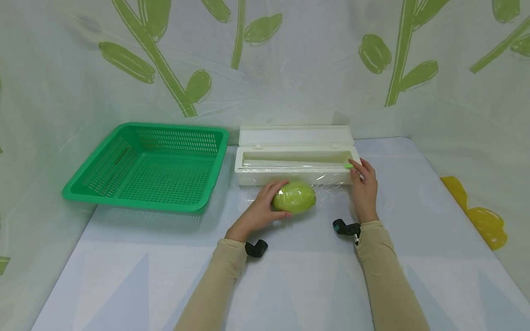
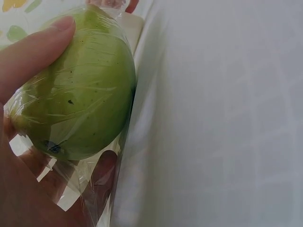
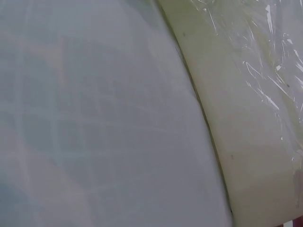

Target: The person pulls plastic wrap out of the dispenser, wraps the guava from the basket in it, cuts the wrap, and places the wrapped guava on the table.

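My left hand (image 1: 262,208) grips an oval green fruit (image 1: 295,197) wrapped in clear cling film. In the left wrist view the thumb lies across the near side of the wrapped fruit (image 2: 90,90), with fingers under the loose film. Behind it is a white cling film dispenser (image 1: 290,177), its lid raised. Film (image 3: 274,75) stretches down over the dispenser's front wall. At the dispenser's right end my right hand (image 1: 365,193) has thumb and index finger at a small bright green slide cutter (image 1: 348,166), which they pinch. The right hand's fingers are hidden in the right wrist view.
A green slotted plastic basket (image 1: 204,207) stands on the left of the table (image 1: 290,285). The curtain wall (image 1: 314,59) with plant prints rises right behind the dispenser. Black wrist cameras jut inward from both wrists.
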Demonstrator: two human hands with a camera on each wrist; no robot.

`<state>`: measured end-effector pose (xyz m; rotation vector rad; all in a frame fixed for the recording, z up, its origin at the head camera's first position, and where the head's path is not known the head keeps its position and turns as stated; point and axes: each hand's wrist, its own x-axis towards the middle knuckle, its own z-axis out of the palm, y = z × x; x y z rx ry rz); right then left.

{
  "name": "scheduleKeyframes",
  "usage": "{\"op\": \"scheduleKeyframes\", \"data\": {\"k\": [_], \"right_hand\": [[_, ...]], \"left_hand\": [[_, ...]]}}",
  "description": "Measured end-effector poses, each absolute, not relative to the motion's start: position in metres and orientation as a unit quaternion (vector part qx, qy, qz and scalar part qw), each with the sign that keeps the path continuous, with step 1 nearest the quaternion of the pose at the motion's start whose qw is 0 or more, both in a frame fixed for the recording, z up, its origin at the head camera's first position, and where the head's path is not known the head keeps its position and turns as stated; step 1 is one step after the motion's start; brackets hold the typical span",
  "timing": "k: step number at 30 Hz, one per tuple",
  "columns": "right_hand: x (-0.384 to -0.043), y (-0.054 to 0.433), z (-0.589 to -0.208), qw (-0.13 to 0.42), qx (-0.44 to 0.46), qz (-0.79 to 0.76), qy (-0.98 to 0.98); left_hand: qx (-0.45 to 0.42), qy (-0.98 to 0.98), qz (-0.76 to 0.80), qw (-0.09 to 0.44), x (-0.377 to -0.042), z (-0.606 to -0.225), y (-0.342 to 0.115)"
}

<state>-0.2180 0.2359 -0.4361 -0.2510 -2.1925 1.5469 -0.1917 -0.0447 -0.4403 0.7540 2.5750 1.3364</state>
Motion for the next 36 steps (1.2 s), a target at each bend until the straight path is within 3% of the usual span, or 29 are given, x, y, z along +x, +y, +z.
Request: {"op": "scheduleKeyframes", "data": {"k": [22,27,36], "right_hand": [[-0.219,0.238,-0.430,0.202,-0.048,0.551,-0.808],[-0.221,0.243,-0.432,0.245,-0.064,0.482,-0.839],[-0.220,0.242,-0.426,0.320,-0.014,0.345,-0.883]], "left_hand": [[0.243,0.855,0.454,0.063,-0.194,-0.443,-0.044],[0.243,0.856,0.452,0.065,-0.194,-0.444,-0.044],[0.239,0.854,0.456,0.074,-0.192,-0.442,-0.044]]}}
